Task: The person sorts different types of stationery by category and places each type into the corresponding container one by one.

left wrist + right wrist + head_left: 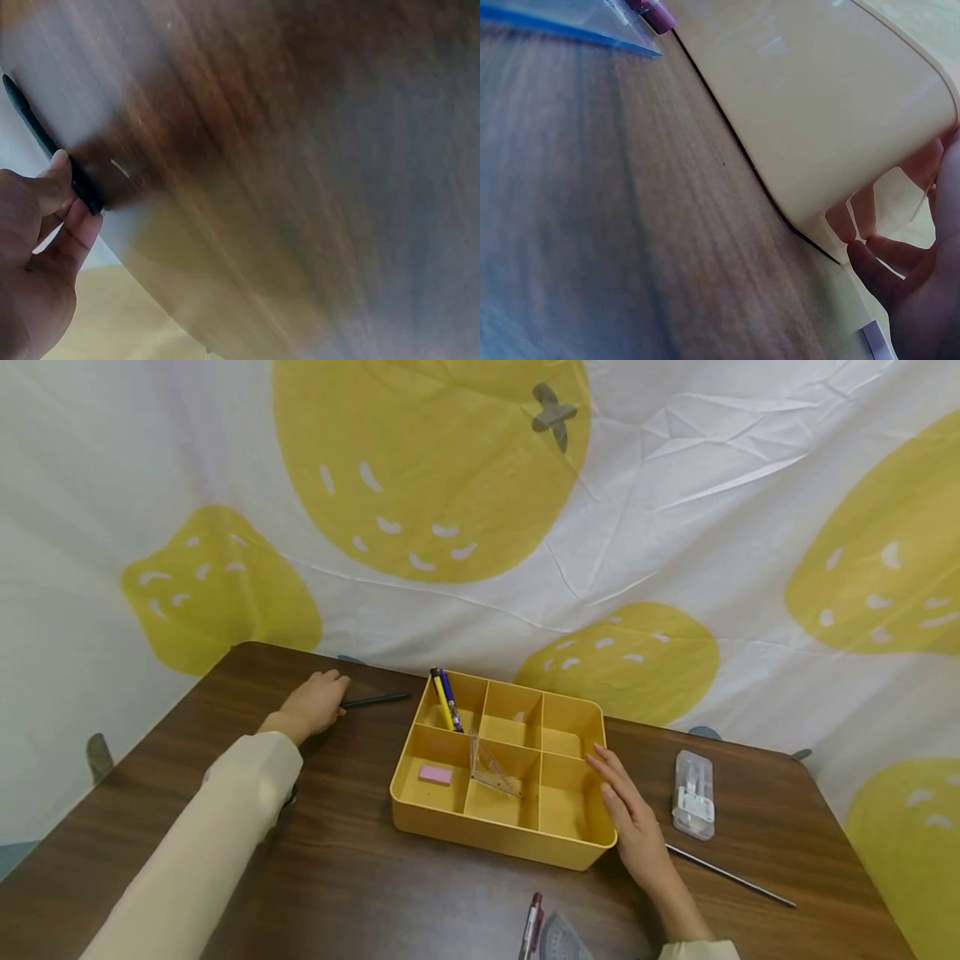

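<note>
My left hand [315, 702] is at the far left of the table, pinching a black pen [378, 700]. In the left wrist view, thumb and fingertips hold that pen [37, 131] near one end. My right hand [636, 822] lies against the right side of a yellow six-compartment box [480, 831], fingers extended along its rim. The right wrist view shows fingertips [870, 262] touching the box's outer wall [817, 112]. Inside the box, a yellow pen [441, 697] and a blue pen [450, 700] lean in the back left compartment. A pink eraser [435, 774] and a clear set square [491, 768] occupy front compartments.
Right of the box lies a clear plastic case [693, 797], with a thin dark rod [731, 871] nearer the front. A red-and-white pen [531, 927] and a clear protractor [561, 939] lie at the near edge. A lemon-patterned cloth [450, 610] hangs behind the wooden table [352, 860].
</note>
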Action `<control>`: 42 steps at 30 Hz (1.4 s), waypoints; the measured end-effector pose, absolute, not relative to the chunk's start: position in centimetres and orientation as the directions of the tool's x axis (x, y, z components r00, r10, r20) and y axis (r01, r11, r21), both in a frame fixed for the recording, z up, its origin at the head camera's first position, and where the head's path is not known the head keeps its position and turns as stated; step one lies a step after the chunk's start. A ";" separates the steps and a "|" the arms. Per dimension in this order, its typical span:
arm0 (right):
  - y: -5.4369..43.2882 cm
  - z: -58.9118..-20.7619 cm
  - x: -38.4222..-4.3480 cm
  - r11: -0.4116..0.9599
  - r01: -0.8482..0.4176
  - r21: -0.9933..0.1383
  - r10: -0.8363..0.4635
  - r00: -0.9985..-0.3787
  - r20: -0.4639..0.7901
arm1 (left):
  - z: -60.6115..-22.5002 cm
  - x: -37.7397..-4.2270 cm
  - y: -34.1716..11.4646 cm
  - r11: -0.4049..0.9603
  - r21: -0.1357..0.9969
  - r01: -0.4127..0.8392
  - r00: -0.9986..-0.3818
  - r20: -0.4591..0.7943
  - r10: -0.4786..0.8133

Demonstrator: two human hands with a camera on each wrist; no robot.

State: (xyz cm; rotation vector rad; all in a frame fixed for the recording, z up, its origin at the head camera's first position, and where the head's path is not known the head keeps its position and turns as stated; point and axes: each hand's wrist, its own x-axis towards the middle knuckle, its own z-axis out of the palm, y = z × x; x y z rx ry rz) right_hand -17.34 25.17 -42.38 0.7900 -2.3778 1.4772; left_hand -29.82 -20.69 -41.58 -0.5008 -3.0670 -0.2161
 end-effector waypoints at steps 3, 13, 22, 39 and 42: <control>24.9 -41.8 -17.0 0.347 -0.564 -0.749 -0.323 -0.822 0.469 | -41.6 -29.8 -21.0 0.935 0.146 0.322 -0.947 0.063 0.316; 25.7 -43.2 -17.8 0.358 -0.553 -0.752 -0.318 -0.830 0.459 | -42.1 -30.0 -21.7 0.923 0.160 0.351 -0.936 0.097 0.339; 25.6 -42.9 -17.7 0.339 -0.555 -0.759 -0.320 -0.827 0.462 | -41.8 -29.9 -21.8 0.917 0.198 0.347 -0.937 0.119 0.329; 24.4 -41.2 -16.6 0.361 -0.541 -0.760 -0.312 -0.838 0.448 | -41.3 -29.3 -22.8 0.881 0.271 0.387 -0.920 0.050 0.388; 24.4 -41.3 -16.6 0.361 -0.539 -0.761 -0.311 -0.839 0.446 | -41.5 -29.1 -23.1 0.863 0.314 0.396 -0.918 0.099 0.385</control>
